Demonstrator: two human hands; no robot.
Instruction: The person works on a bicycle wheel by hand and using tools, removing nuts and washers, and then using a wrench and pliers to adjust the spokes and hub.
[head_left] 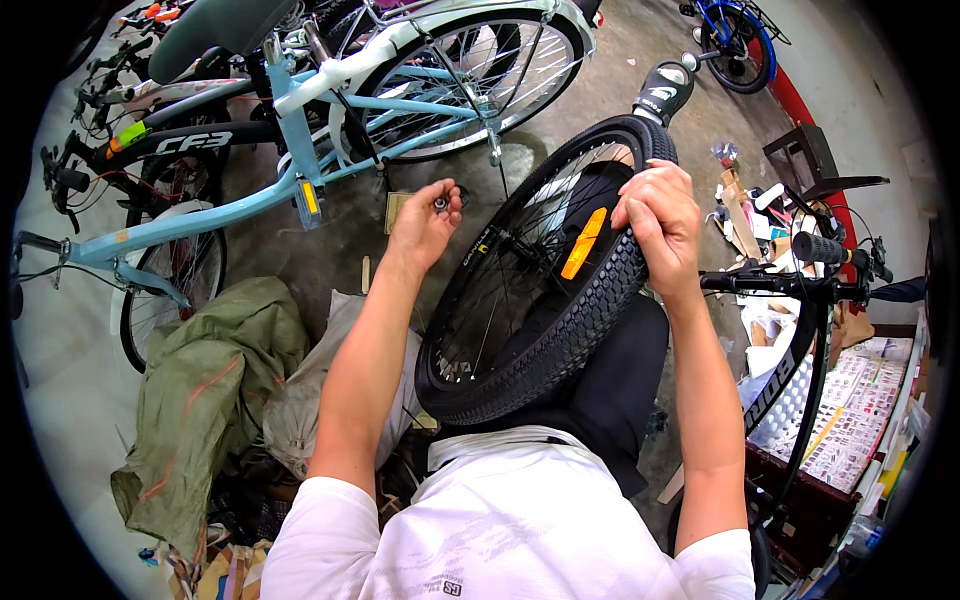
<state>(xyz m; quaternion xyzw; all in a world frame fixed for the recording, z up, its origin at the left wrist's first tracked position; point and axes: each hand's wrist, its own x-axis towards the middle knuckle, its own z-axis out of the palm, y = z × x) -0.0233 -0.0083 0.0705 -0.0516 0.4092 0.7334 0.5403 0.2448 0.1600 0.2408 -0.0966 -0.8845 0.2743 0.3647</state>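
Note:
A black bicycle wheel (598, 310) with a knobbly tyre stands tilted across my lap, over my dark trousers. My right hand (662, 225) is closed round its tyre at the upper right, thumb on the near side. An orange reflector (583, 243) sits among the spokes close to that hand. Left of the wheel and apart from it, my left hand (425, 222) is raised with curled fingers. Between them is a small round metal piece (440, 204) that looks like a nut. The hub's axle end points toward this hand.
A light blue bicycle frame (290, 130) and other bikes crowd the left and back. A green tarp (225, 370) lies at the left beside a pale sack (325, 385). Black handlebars (800, 287) stand close on the right, near cardboard scraps (738, 215) and a paper-covered box (850, 410).

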